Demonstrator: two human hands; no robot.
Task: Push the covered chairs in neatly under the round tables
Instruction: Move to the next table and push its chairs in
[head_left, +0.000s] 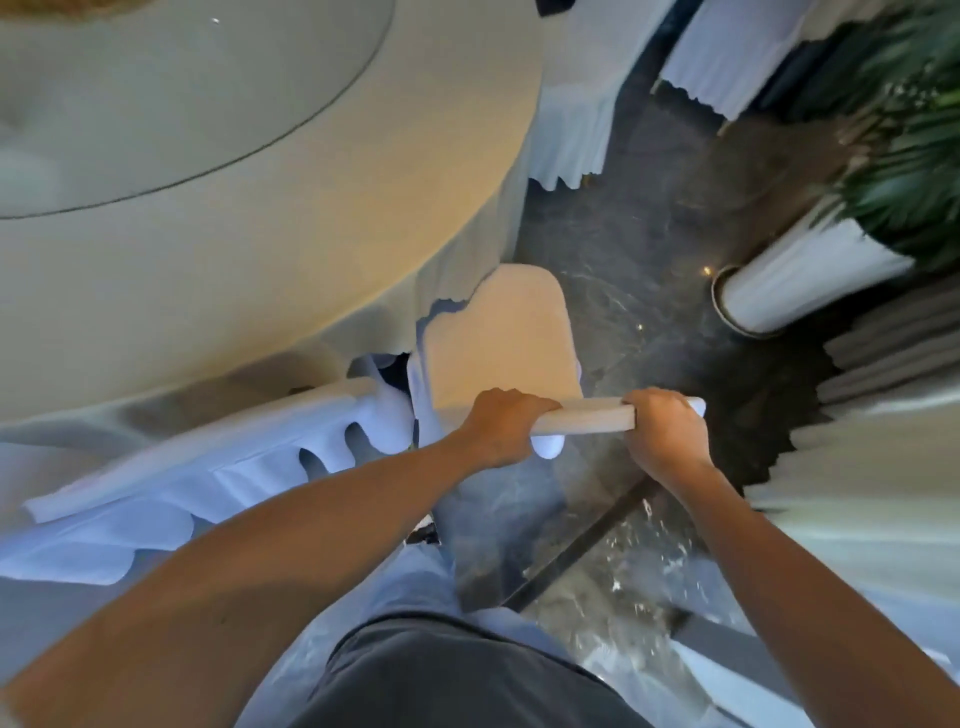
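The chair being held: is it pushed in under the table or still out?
Mostly out: the chair seat's front corner just meets the tablecloth.

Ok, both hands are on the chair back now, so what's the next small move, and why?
Probably push the chair straight forward a little further under the round table. Left hand and right hand both grip the top of its back, and most of the seat shows outside the tablecloth edge, only its front corner tucked under.
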